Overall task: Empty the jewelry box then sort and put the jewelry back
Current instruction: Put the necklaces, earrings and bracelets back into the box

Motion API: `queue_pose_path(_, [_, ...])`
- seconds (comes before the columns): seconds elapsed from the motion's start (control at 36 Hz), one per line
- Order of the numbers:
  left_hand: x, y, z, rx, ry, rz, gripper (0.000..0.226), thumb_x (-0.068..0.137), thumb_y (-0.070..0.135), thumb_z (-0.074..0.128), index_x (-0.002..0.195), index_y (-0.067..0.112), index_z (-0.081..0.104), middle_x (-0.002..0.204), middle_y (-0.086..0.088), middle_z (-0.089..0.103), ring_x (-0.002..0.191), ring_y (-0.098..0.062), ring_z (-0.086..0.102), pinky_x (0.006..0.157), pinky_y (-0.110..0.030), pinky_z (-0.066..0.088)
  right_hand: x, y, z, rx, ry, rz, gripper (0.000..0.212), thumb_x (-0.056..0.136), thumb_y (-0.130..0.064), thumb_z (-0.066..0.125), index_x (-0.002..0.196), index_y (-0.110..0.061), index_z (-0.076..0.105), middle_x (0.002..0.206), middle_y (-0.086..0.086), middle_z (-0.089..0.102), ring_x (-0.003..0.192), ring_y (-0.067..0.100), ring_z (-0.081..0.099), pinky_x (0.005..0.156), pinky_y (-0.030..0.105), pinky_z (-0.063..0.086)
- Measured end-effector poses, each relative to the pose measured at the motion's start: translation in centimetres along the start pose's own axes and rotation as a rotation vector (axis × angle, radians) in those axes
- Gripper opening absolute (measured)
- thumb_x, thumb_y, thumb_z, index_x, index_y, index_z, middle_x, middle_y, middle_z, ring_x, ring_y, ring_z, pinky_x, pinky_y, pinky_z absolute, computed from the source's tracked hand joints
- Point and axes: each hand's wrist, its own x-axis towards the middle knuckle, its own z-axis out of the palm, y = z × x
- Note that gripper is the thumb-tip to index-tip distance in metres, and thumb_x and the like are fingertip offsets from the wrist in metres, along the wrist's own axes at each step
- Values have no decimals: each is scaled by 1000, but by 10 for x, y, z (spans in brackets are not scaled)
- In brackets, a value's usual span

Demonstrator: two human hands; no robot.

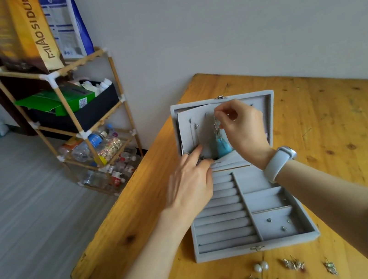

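Grey jewelry box [255,247]: open on the wooden table [319,118], lid upright at the far side. Lid panel [201,131]: grey flap, pulled slightly forward.

Right hand [241,127]: fingers pinched on the top of a chain bearing a blue pendant [223,145], hanging against the panel. White wristband [279,162] on that wrist.

Left hand [190,184]: loosely open, fingertips pressing the panel's lower left; holds nothing that I can make out.

Near-right compartment [276,223]: three small studs.

Near table edge: pearl earrings [261,267] and several metal pieces [293,264], loose.

Left of table: wooden shelf rack [64,105].
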Motion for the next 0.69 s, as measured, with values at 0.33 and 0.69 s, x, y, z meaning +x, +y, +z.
queue_pose_path(0.33, [-2,1,0,5,42,38,25,79,13,52,93,13,72,124,-9,60,98,-28,59,61,-41,57,3,3,20,-99,165,26,8,87,-22,57,88,-14,61,93,-1,63,86,15,56,69,28,41])
queue_pose_path(0.69, [-1,2,0,41,29,27,21,83,12,53,94,12,71,125,-13,58,103,-29,59,61,-38,56,-14,25,29,-160,174,-186,22,89,-14,54,105,-13,69,91,7,58,89,22,55,61,32,44])
